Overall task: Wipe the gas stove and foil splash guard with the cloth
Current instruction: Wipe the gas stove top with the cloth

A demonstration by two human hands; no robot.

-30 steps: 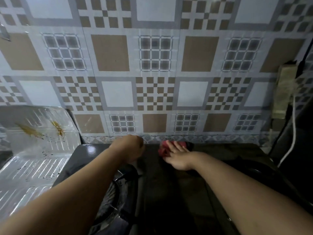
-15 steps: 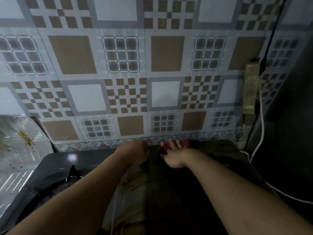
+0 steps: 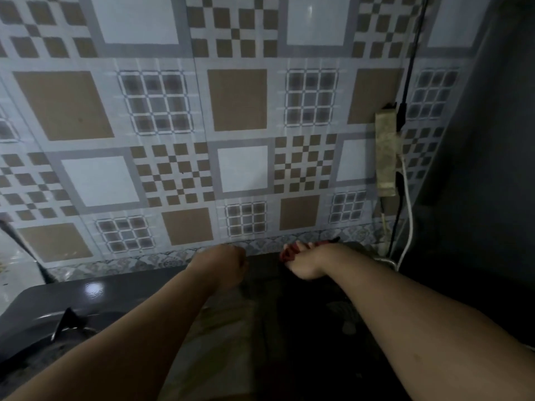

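The black gas stove fills the lower part of the head view, its glossy top catching a light spot. My right hand lies at the stove's back edge near the wall, fingers straight, pressing down on a red cloth that shows only under the fingertips. My left hand rests as a fist on the stove's back edge, about a hand's width left of the cloth; its fingers are curled under and nothing shows in them. A sliver of the foil splash guard remains at the far left edge.
A patterned tiled wall stands right behind the stove. At the right, a taped power strip hangs on the wall with a white cable and black cables running down. A burner grate prong sticks up at lower left.
The view has swung right, so the foil guard has slid almost out at the left. My right hand has carried the cloth slightly right along the back edge. The left fist stays put.
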